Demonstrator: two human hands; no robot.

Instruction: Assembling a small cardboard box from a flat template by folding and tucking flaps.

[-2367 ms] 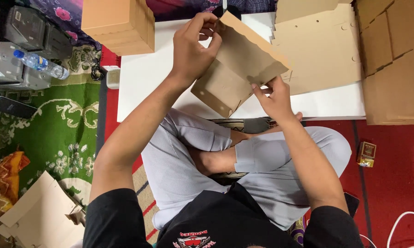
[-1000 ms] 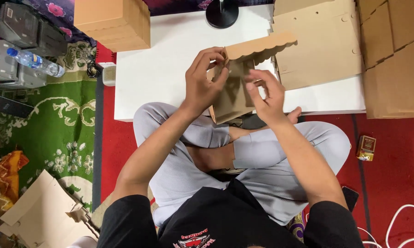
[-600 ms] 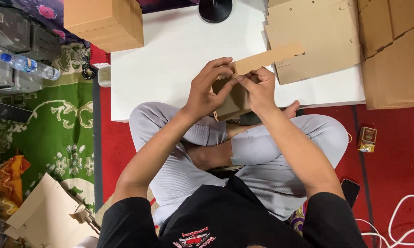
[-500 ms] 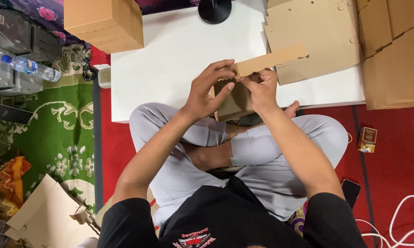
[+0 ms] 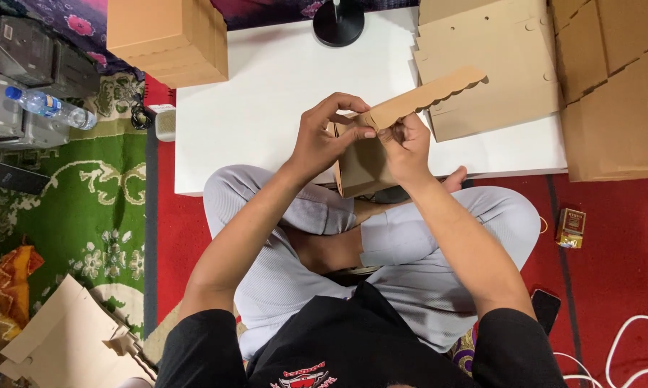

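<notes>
Above the person's crossed legs, at the near edge of the white counter [image 5: 266, 108], the left hand [image 5: 324, 140] and the right hand [image 5: 406, 147] were both clamped on a brown cardboard box [image 5: 363, 169], half-folded, its scallop-edged flap [image 5: 428, 97] sticking out toward the flat cardboard sheets [image 5: 496, 65].

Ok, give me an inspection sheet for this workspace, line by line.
Surface: low white table, over red and green carpet.
Job's things: half-folded brown cardboard box with a scalloped flap, held above the lap.
Clutter: stack of flat cardboard sheets, folded boxes, black round stand base, water bottle, small packet, phone.
Grippers: left hand and right hand both grip the box.
Cables: white cable on the floor.
Surroundings: more cardboard by the knee.
</notes>
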